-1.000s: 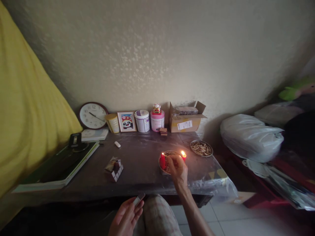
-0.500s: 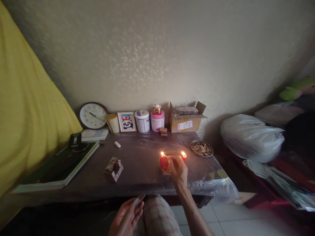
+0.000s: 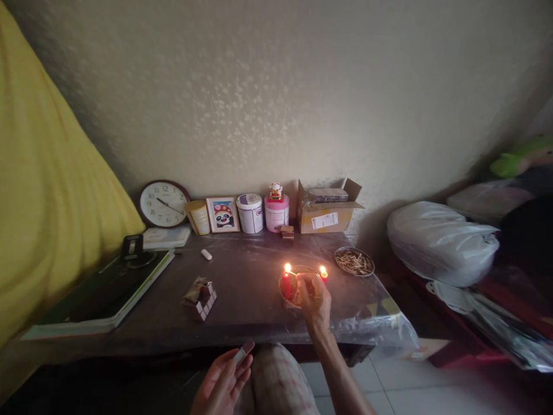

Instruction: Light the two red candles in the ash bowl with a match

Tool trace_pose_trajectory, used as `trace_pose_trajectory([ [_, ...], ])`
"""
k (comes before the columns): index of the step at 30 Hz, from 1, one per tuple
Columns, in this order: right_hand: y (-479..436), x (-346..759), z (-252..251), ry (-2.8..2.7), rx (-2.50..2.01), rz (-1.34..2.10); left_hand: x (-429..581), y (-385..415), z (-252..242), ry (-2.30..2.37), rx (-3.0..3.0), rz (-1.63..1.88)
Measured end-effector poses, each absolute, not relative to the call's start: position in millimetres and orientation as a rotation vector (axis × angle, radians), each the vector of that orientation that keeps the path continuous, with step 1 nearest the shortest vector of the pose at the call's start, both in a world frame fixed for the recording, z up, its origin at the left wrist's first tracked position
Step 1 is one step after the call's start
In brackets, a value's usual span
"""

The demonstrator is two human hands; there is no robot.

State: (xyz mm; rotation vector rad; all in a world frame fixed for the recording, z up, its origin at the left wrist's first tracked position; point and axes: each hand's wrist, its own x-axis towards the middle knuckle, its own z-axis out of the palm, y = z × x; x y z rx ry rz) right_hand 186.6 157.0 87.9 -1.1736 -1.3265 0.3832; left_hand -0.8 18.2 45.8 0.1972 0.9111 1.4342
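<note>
My left hand (image 3: 223, 374) is closed around a small matchbox (image 3: 244, 351) at the near edge of the table, above my lap. With its fingers pinched together, my right hand (image 3: 313, 297) grips a matchstick (image 3: 294, 273). The stick's tip is at the flame on top of the left red candle (image 3: 286, 286). Another lit red candle (image 3: 324, 276) stands just beyond my right fingers. Both candles are at a round dish (image 3: 288, 303), whose middle my right hand largely hides.
Used matchsticks fill a round tray (image 3: 354, 261) at the right. A pack of matchboxes (image 3: 202, 298) and a white oval object (image 3: 206, 254) lie on the left. Tins, a picture frame (image 3: 223, 215), a clock (image 3: 163, 204) and an open carton (image 3: 326, 216) line the wall.
My right hand and the matchstick have shifted very slightly to the right, and the flame at the left candle looks rounder. My left hand stays where it was.
</note>
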Motion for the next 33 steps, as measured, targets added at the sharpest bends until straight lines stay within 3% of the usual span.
trace_pose_trajectory([
  [33, 159.0, 184.6, 82.5, -1.326, -1.18, 0.374, -4.3, 16.9, 38.2, 0.991, 0.232, 1.421],
])
